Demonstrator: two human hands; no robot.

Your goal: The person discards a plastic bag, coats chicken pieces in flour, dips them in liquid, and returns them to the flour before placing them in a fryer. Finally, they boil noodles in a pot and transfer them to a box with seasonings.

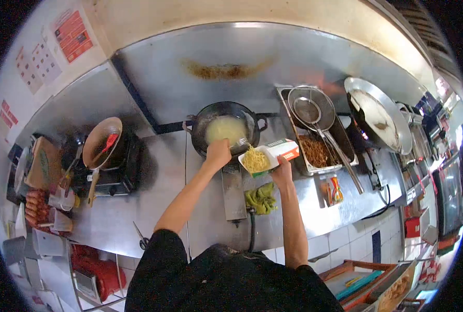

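Observation:
My left hand (219, 153) is closed at the front rim of a black wok (203, 115). It grips a fork (243, 141), whose tines point toward a paper takeaway box (275, 151); most of the handle is hidden. My right hand (282, 170) holds that box from below, its lid folded back to the right. Yellow noodles (255, 160) fill the box. Cloudy pale-yellow liquid (225, 129) lies in the wok, partly blurred. Below the box, a crumpled green cloth (261, 198) rests on the steel counter beside the burner.
Strainers (307, 109) lie over a metal tray (288, 125) with brown shredded food to the right. A big pan (379, 117) of pale oil stands farther right. Scissors (142, 238) lie near the counter's front edge. On the left, a pan (101, 140) with a red spatula sits on a stove.

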